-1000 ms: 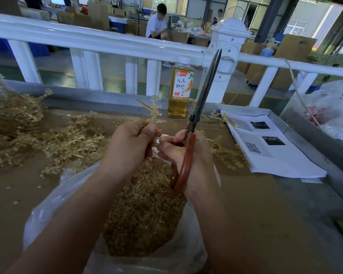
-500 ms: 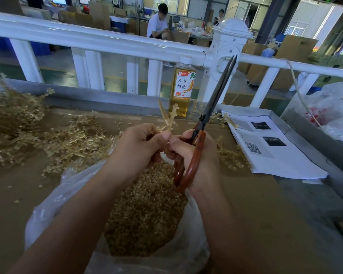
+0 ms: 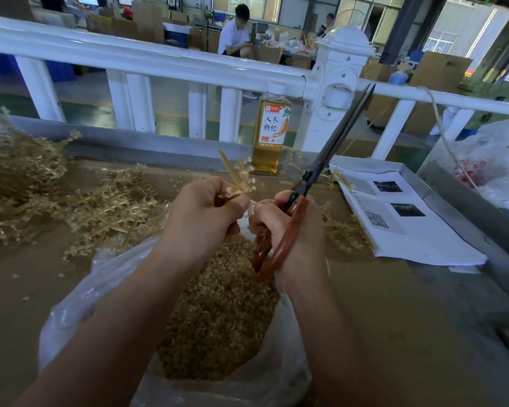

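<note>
My left hand (image 3: 202, 214) grips a short yellowish plastic sprig (image 3: 238, 177) whose tip sticks up above the fingers. My right hand (image 3: 288, 230) holds long scissors (image 3: 315, 177) by their brown-red handles, blades together and pointing up to the right. The thumb and fingertips of both hands meet at the sprig's base. Below the hands lies an open clear plastic bag (image 3: 80, 301) filled with small tan pieces (image 3: 218, 312).
Piles of the same plastic sprigs (image 3: 41, 201) cover the brown table at the left, with a few (image 3: 344, 230) behind my right hand. A drink bottle (image 3: 272, 133) stands by the white railing (image 3: 159, 60). Printed sheets (image 3: 406, 224) lie at the right, beside another plastic bag (image 3: 494, 160).
The scissors have tilted from near upright to leaning right. The sprig in my left hand has turned and tilted left, and both hands have shifted slightly.
</note>
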Tool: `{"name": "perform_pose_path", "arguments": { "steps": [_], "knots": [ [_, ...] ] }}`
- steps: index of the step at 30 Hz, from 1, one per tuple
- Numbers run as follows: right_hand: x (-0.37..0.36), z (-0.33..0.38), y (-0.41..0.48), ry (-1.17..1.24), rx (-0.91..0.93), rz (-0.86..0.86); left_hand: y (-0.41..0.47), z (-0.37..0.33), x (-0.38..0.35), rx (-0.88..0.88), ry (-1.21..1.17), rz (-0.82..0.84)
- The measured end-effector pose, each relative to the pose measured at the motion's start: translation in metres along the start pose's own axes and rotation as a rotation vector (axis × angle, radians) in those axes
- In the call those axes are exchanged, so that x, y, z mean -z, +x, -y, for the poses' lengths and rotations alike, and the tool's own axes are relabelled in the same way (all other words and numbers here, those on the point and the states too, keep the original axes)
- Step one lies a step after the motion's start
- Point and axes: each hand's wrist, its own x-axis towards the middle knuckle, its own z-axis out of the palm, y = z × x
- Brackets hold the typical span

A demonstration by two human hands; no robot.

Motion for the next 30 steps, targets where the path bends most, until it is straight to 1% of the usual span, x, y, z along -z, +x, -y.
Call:
{"name": "perform_pose_path", "arguments": {
  "steps": [5, 8, 10, 11, 13, 15, 17, 20, 22, 24, 27, 30],
  "knots": [
    [0.002, 0.001, -0.004, 0.091, 0.03, 0.072, -0.001, 0.002, -0.008, -0.023, 0.084, -0.041],
    [0.004, -0.001, -0.005, 0.039, 0.064, 0.081, -0.002, 0.0, -0.009, -0.035, 0.1, -0.062],
    [0.005, -0.002, -0.009, 0.068, 0.104, 0.113, -0.001, -0.002, -0.008, -0.021, 0.087, -0.095],
    [0.005, -0.002, -0.011, 0.102, 0.102, 0.131, -0.001, -0.002, -0.008, -0.013, 0.092, -0.111],
    [0.004, -0.001, -0.015, 0.133, 0.036, 0.171, 0.0, -0.001, -0.005, -0.019, 0.112, -0.143],
    [0.005, 0.002, -0.017, 0.094, -0.065, 0.235, 0.001, -0.002, -0.002, -0.05, 0.128, -0.174],
    [0.008, 0.004, -0.019, 0.021, -0.109, 0.357, 0.003, -0.004, 0.003, -0.093, 0.136, -0.204],
    [0.008, 0.009, -0.021, -0.235, -0.073, 0.571, 0.008, -0.006, 0.011, -0.114, 0.059, -0.24],
    [0.006, 0.011, -0.022, -0.358, -0.051, 0.686, 0.01, -0.008, 0.015, -0.109, 0.011, -0.266],
    [0.004, 0.01, -0.023, -0.412, -0.025, 0.736, 0.01, -0.009, 0.017, -0.097, -0.031, -0.291],
    [0.006, 0.009, -0.023, -0.407, -0.067, 0.767, 0.011, -0.011, 0.02, -0.069, -0.078, -0.299],
    [0.008, 0.01, -0.021, -0.408, -0.103, 0.801, 0.013, -0.01, 0.024, -0.043, -0.064, -0.304]
  ]
}}
